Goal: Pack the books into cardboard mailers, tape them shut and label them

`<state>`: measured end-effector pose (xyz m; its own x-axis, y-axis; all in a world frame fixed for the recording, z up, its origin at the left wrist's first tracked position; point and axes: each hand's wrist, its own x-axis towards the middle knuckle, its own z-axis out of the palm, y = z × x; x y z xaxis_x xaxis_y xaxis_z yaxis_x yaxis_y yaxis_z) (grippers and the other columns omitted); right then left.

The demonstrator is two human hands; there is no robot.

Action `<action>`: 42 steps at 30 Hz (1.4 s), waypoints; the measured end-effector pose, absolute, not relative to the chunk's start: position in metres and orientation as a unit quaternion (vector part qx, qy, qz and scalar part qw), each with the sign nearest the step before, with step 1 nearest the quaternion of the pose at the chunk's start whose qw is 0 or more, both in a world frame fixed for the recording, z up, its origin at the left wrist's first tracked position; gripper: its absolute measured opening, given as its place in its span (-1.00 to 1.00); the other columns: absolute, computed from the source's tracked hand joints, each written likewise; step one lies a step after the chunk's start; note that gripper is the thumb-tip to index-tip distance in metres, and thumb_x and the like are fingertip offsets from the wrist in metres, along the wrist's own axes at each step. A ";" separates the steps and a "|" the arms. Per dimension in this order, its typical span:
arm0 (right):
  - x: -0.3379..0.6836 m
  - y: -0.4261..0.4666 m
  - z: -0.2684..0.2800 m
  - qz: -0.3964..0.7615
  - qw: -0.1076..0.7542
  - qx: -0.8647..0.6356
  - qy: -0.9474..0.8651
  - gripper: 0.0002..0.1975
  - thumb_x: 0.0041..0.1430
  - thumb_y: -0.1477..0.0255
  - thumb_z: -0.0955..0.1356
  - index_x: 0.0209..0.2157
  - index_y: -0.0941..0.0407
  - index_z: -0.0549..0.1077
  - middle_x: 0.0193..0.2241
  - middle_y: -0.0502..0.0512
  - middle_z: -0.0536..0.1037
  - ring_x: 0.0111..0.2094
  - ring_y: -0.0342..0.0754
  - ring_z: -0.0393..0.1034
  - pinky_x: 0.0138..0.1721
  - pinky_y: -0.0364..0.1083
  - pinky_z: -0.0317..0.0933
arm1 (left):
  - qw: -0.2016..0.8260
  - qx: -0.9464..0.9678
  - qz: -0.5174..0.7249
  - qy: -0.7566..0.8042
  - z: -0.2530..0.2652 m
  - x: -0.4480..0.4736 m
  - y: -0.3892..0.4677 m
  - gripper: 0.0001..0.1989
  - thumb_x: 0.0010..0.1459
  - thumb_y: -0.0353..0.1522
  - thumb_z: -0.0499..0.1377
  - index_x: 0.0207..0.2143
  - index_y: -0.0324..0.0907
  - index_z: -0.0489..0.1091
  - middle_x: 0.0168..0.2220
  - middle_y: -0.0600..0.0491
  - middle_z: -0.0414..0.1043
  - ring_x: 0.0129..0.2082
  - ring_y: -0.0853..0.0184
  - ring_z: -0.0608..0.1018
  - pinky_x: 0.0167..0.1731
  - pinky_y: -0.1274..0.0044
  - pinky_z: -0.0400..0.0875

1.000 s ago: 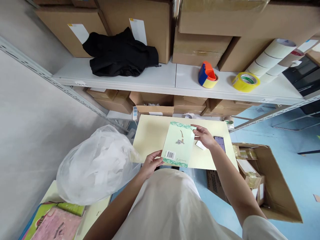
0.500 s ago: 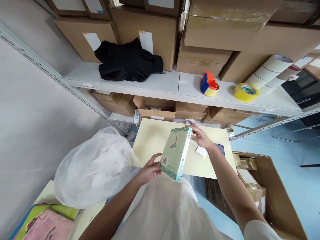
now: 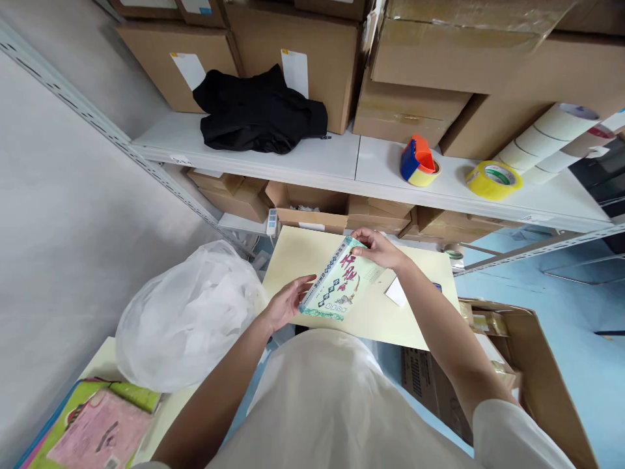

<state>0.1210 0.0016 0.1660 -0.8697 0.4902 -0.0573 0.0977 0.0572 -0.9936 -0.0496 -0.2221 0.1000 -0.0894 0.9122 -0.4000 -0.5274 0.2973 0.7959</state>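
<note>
A green book [image 3: 342,280] with red and dark lettering is tilted above the table, its front cover and spine facing up toward me. My right hand [image 3: 375,249] grips the book's top edge, fingers closed over it. Against the lower spine corner rests my left hand [image 3: 288,303], thumb and fingers around the edge. Under the book lies the pale yellow tabletop [image 3: 288,251]. A small white paper [image 3: 396,292] sits on it, right of the book, and a phone [image 3: 438,286] is partly covered by my right forearm.
A clear bag of white scraps [image 3: 188,319] stands at left. On the shelf [image 3: 332,159] ahead lie black clothing [image 3: 261,111], a tape dispenser [image 3: 418,161] and a yellow tape roll [image 3: 494,179]. An open carton [image 3: 549,371] holding parcels is at right.
The book has been turned over: its back cover and barcode showed before, and now its front cover shows. Both hands stay on it, and the view has shifted slightly.
</note>
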 end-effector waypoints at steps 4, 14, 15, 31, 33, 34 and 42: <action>0.110 -0.001 0.160 0.638 0.136 -0.223 -0.725 -0.59 -0.14 0.16 0.48 -0.30 0.08 0.38 -0.43 0.01 0.51 -0.38 -0.05 0.42 -0.32 -0.07 0.30 | 0.527 0.376 0.490 0.584 0.112 -0.047 -0.205 -0.52 -0.05 -0.14 0.29 -0.09 -0.20 0.47 -0.23 -0.06 0.53 -0.31 0.24 0.52 -0.37 0.51 0.40; 0.180 -0.018 0.139 0.736 0.136 -0.282 -0.600 -0.40 -0.21 0.07 0.50 -0.14 0.08 0.42 -0.22 0.13 0.56 -0.20 0.06 0.47 -0.14 0.05 0.34 | 0.546 0.268 0.560 0.562 0.095 -0.036 -0.209 -0.49 0.04 -0.11 0.23 -0.01 -0.20 0.41 -0.15 -0.06 0.53 -0.21 0.20 0.54 -0.20 0.43 0.42; 0.184 -0.033 0.131 0.755 0.161 -0.292 -0.564 -0.38 -0.22 0.06 0.50 -0.12 0.06 0.40 -0.21 0.12 0.56 -0.22 0.05 0.48 -0.16 0.06 0.36 | 0.552 0.258 0.566 0.556 0.093 -0.036 -0.209 -0.48 0.04 -0.10 0.23 0.00 -0.20 0.41 -0.14 -0.07 0.53 -0.19 0.20 0.54 -0.18 0.42 0.42; 0.139 -0.103 0.071 0.764 0.165 -0.408 -0.472 -0.54 -0.04 0.10 0.43 -0.12 -0.03 0.36 -0.15 0.07 0.52 -0.25 0.05 0.50 -0.28 0.07 0.44 | 0.520 0.228 0.519 0.639 0.055 -0.070 -0.202 -0.50 0.04 -0.10 0.21 -0.03 -0.18 0.45 -0.14 -0.06 0.51 -0.07 0.13 0.48 -0.12 0.40 0.38; 0.129 -0.103 0.063 0.759 0.169 -0.417 -0.471 -0.56 -0.04 0.10 0.43 -0.13 -0.04 0.37 -0.14 0.07 0.50 -0.28 0.03 0.49 -0.29 0.06 0.44 | 0.508 0.245 0.491 0.664 0.051 -0.082 -0.201 -0.55 0.02 -0.18 0.23 -0.02 -0.13 0.45 -0.08 -0.04 0.46 -0.06 0.16 0.47 -0.11 0.43 0.37; 0.123 -0.102 0.057 0.754 0.171 -0.422 -0.473 -0.57 -0.04 0.10 0.43 -0.16 -0.03 0.39 -0.16 0.07 0.49 -0.30 0.02 0.48 -0.31 0.05 0.43 | 0.502 0.254 0.475 0.676 0.049 -0.088 -0.200 -0.54 0.00 -0.22 0.23 -0.01 -0.10 0.44 -0.07 -0.03 0.44 -0.08 0.17 0.47 -0.12 0.44 0.37; 0.023 -0.055 -0.013 0.669 0.169 -0.522 -0.501 -0.56 -0.17 0.25 0.49 -0.21 0.08 0.42 -0.37 0.05 0.51 -0.35 -0.03 0.46 -0.30 -0.03 0.40 | 0.424 0.281 0.446 0.736 -0.004 -0.171 -0.158 -0.54 -0.06 -0.39 0.20 -0.03 -0.17 0.45 -0.21 -0.03 0.49 -0.24 0.26 0.50 -0.27 0.51 0.38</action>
<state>0.0230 -0.0552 -0.0127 -0.3972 0.7502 -0.5286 0.2972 -0.4398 -0.8475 -0.1715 -0.1577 -0.0039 -0.4823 0.7917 -0.3749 0.0347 0.4449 0.8949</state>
